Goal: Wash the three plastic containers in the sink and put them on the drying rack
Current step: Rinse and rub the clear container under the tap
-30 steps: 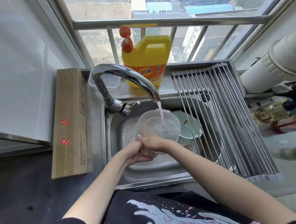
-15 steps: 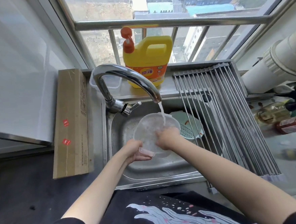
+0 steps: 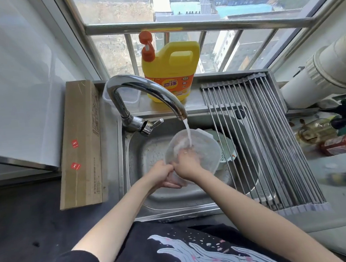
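Note:
A clear plastic container (image 3: 207, 149) is tilted under the running tap (image 3: 145, 96) over the steel sink (image 3: 152, 195). My left hand (image 3: 160, 173) grips its near rim from the left and below. My right hand (image 3: 187, 160) reaches inside the container, fingers spread on its inner wall where the water lands. A second clear container (image 3: 133, 96) stands on the ledge behind the tap. A pale green strainer-like item (image 3: 226, 147) lies in the sink behind the held container, partly hidden. The roll-up drying rack (image 3: 270, 136) spans the sink's right side and holds nothing.
A yellow detergent jug (image 3: 172, 69) with an orange pump stands on the window ledge. A long cardboard box (image 3: 81, 143) lies left of the sink. Bottles (image 3: 319, 130) and a white pipe (image 3: 327, 73) crowd the counter at right.
The container has tilted and shifted right under the stream. My right hand moved from its near rim to inside the container; my left hand kept its hold at the lower left.

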`<state>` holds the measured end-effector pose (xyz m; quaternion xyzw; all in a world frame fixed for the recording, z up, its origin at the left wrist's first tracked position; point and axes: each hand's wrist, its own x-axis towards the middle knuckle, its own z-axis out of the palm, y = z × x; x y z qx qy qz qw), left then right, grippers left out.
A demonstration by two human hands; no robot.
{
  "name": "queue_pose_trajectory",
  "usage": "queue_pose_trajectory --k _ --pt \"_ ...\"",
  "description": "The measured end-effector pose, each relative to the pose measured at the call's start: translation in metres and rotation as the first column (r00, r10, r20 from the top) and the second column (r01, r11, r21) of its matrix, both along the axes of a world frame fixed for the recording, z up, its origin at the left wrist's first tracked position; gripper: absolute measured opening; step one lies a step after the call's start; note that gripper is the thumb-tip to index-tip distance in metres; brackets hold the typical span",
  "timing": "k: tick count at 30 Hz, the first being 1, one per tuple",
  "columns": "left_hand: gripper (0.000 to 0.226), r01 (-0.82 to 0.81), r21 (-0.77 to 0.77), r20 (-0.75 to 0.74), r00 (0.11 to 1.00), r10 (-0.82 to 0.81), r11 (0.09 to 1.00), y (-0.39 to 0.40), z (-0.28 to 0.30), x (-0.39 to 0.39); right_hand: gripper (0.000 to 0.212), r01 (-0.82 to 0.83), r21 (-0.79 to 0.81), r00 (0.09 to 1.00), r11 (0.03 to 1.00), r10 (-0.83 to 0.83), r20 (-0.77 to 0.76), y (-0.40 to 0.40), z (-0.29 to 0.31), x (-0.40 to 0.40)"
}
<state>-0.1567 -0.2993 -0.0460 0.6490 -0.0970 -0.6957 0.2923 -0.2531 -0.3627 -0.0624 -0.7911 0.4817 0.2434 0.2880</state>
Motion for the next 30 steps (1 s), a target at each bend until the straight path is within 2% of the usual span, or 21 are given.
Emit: queue_pose_trajectory --k 2,4,5,7,9,12,15,17,19,21,23,25,27,29,30 --pt "0.026 -0.026 -0.006 0.002 1.000 0.026 1.000 0.001 0.000 -0.004 0.054 -0.061 0.046 0.996 0.997 0.058 0.069 0.001 0.002 0.004" --pt "0.026 -0.020 -0.007 0.072 0.997 0.020 1.000 0.000 -0.005 0.002 0.053 -0.112 0.167 0.980 0.980 0.081 0.184 -0.002 0.009 -0.002" --pt "0.028 0.005 -0.002 0.134 0.991 -0.004 1.000 -0.001 -0.008 0.009 0.046 -0.200 0.225 0.966 0.954 0.153 0.209 -0.004 0.011 -0.007" --pt "0.034 0.105 0.027 0.270 0.957 -0.108 0.994 -0.005 -0.008 0.021 0.037 -0.392 0.271 0.919 0.879 0.360 0.160 -0.008 0.011 -0.019" --pt "0.039 0.227 0.049 0.363 0.903 -0.229 0.973 -0.008 0.000 0.028 0.045 -0.518 0.184 0.855 0.835 0.513 0.080 -0.017 0.008 -0.025" --pt "0.042 0.285 0.070 0.462 0.840 -0.284 0.956 -0.012 0.007 0.043 0.041 -0.661 0.072 0.748 0.746 0.664 -0.012 -0.034 0.007 -0.035" --pt "0.041 0.310 0.081 0.522 0.796 -0.305 0.947 -0.017 0.007 0.058 0.049 -0.745 0.021 0.666 0.667 0.745 -0.032 -0.043 0.012 -0.048" --pt "0.039 0.366 0.089 0.565 0.747 -0.349 0.926 -0.023 0.011 0.058 0.057 -0.755 0.037 0.654 0.654 0.756 -0.016 -0.038 0.010 -0.051" --pt "0.039 0.412 0.090 0.634 0.678 -0.371 0.907 -0.029 0.018 0.055 0.067 -0.720 0.091 0.691 0.688 0.722 0.015 -0.026 0.003 -0.048" --pt "0.034 0.441 0.095 0.722 0.587 -0.367 0.892 -0.035 0.022 0.053 0.063 -0.703 0.052 0.711 0.709 0.701 0.048 -0.008 -0.008 -0.044" --pt "0.027 0.484 0.147 0.799 0.456 -0.392 0.863 -0.037 0.026 0.050 0.043 -0.646 -0.034 0.756 0.762 0.646 0.104 0.011 -0.021 -0.040" --pt "0.024 0.496 0.153 0.843 0.385 -0.375 0.855 -0.039 0.029 0.044 0.019 -0.459 -0.066 0.860 0.886 0.461 0.218 0.028 -0.030 -0.035" --pt "0.028 0.472 0.071 0.855 0.425 -0.298 0.879 -0.044 0.030 0.037 0.013 -0.201 -0.016 0.909 0.979 0.193 0.370 0.041 -0.035 -0.032" --pt "0.041 0.431 -0.013 0.838 0.497 -0.226 0.902 -0.052 0.031 0.034 0.013 0.079 0.138 0.846 0.987 -0.140 0.515 0.052 -0.034 -0.030" --pt "0.047 0.422 -0.030 0.828 0.519 -0.214 0.906 -0.055 0.031 0.033 0.013 0.198 0.268 0.781 0.943 -0.317 0.538 0.057 -0.032 -0.028"
